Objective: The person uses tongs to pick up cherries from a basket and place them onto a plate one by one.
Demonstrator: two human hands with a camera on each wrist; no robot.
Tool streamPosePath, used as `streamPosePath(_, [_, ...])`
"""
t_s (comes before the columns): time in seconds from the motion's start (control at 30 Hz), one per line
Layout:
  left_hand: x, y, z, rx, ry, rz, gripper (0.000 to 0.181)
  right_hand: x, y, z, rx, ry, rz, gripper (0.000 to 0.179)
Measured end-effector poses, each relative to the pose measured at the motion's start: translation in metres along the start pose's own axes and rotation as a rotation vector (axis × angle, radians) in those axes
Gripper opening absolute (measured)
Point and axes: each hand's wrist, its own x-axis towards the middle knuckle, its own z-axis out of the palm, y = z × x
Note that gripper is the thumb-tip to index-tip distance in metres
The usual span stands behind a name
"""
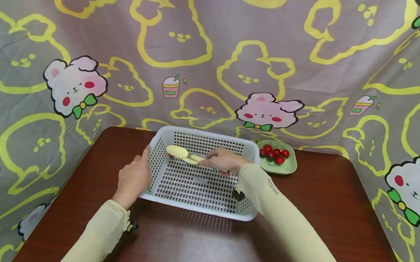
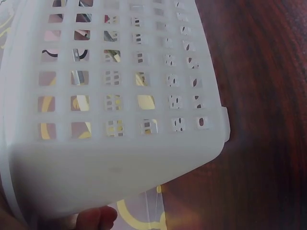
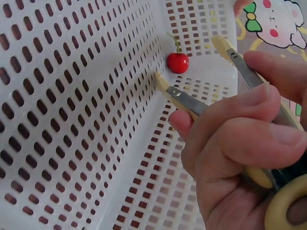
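Observation:
My left hand (image 1: 133, 177) holds the left end of a white perforated plastic basket (image 1: 198, 210); a fingertip (image 2: 98, 218) shows at its edge in the left wrist view. Reaching into the basket, my right hand (image 1: 226, 159) grips tongs (image 1: 177, 152) with metal arms and pale yellow tips. The tong tips stand apart in the right wrist view. A red cherry (image 3: 178, 63) with a green stem lies at the far end of the basket, close to the tips and apparently not clamped. From the head view the tongs mostly hide it.
Behind the basket's right end, a green plate (image 1: 290, 168) carries several red cherries (image 1: 280, 160). The brown wooden table (image 1: 191, 255) lies under everything. A patterned curtain (image 1: 214, 50) encloses the back and both sides.

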Motion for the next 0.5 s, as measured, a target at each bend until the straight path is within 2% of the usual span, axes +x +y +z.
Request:
streamPosePath(0.17, [0.001, -0.001, -0.001, -0.002, -0.003, 0.000, 0.065, 0.008, -0.004, 0.005, 0.020, -0.004, 0.002, 0.055])
streamPosePath(0.5, [0.001, -0.002, -0.003, -0.006, 0.010, 0.014, 0.066, 0.018, -0.017, 0.020, 0.001, 0.060, 0.005, 0.049])
